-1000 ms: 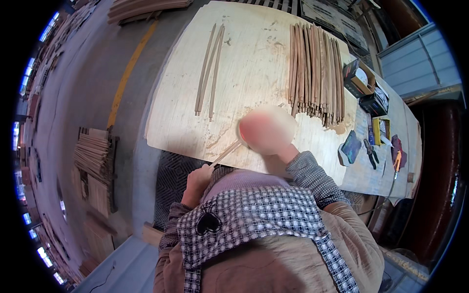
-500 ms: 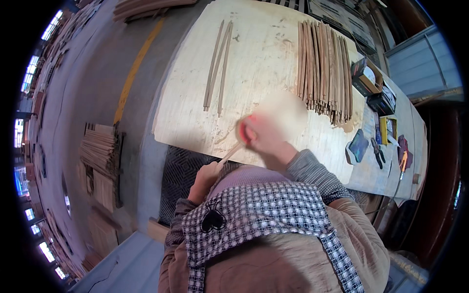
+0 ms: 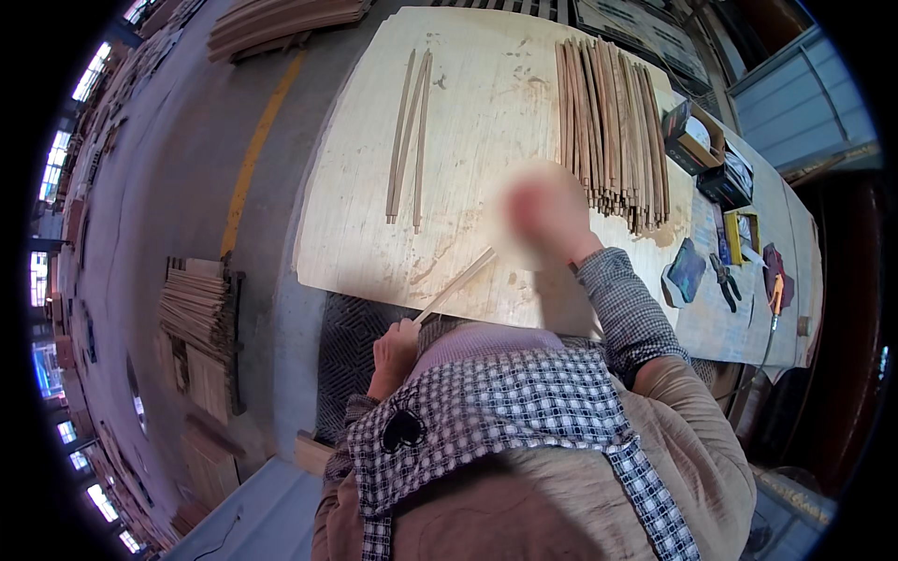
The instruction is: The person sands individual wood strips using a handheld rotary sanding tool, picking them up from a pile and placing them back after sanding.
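My left hand [image 3: 396, 346] is closed around the near end of a slim pale wooden stick [image 3: 456, 282], close to my apron at the table's front edge. The stick slants up and right over the tabletop, and its far end fades into a blur. My right hand [image 3: 564, 229] is curled around a red object [image 3: 527, 208], too smeared to name, above and beyond the stick. To the left on the pale wooden tabletop [image 3: 486, 122] lie three thin brown sticks [image 3: 421, 140]. A large row of similar brown sticks [image 3: 613, 131] lies at the right.
Small boxes [image 3: 692, 140] and a yellow box [image 3: 744, 236] stand along the right side. Near them lie a dark pad [image 3: 686, 271], black-handled pliers [image 3: 723, 280] and an orange-handled tool [image 3: 776, 294]. Stacked wood strips [image 3: 196, 304] stand left, beyond the table.
My right hand with the red object has moved right and away from my body, off the stick's middle, showing more of the stick. My left hand keeps its hold nearly in place.
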